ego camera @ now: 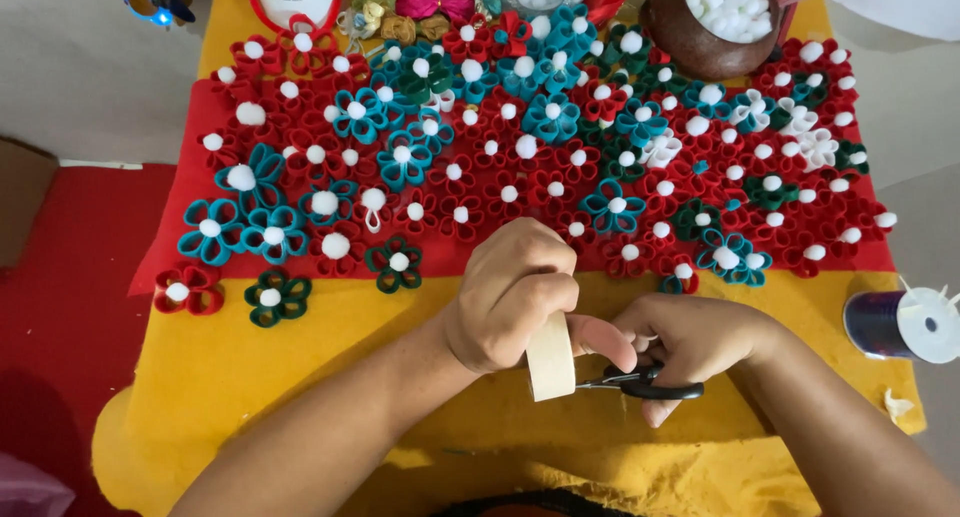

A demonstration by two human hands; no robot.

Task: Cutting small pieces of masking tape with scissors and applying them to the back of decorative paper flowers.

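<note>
The left hand [512, 302] is closed around a roll of cream masking tape [551, 358], held on edge just above the yellow felt cloth [300, 362] near the front of the table. The right hand [690, 342] is wrapped through the black handles of a pair of scissors [640, 384], fingers curled tight. The scissors lie almost level, long axis running left to right, handles toward the right hand and blade end pointing left at the roll; the blade tips are hidden behind the tape, so whether they are parted or shut cannot be told. The roll stands with its flat faces turned left and right, so its core axis runs roughly in line with the scissors, and its band faces the person. The main hazard is the blades meeting the left thumb or fingertips, which sit directly beside the cutting point with little clearance. A second risk is a crooked or torn cut if the tape is slack or the blades close at an angle. Loose tape may also fold back and stick to itself or to the cloth. Just behind the hands lies the red felt sheet [180, 177] covered with loop-petal flowers [398, 262] in red, teal and green; a sudden pull could sweep the nearest ones out of place. A purple ribbon spool [900, 324] stands well apart at the right edge.
</note>
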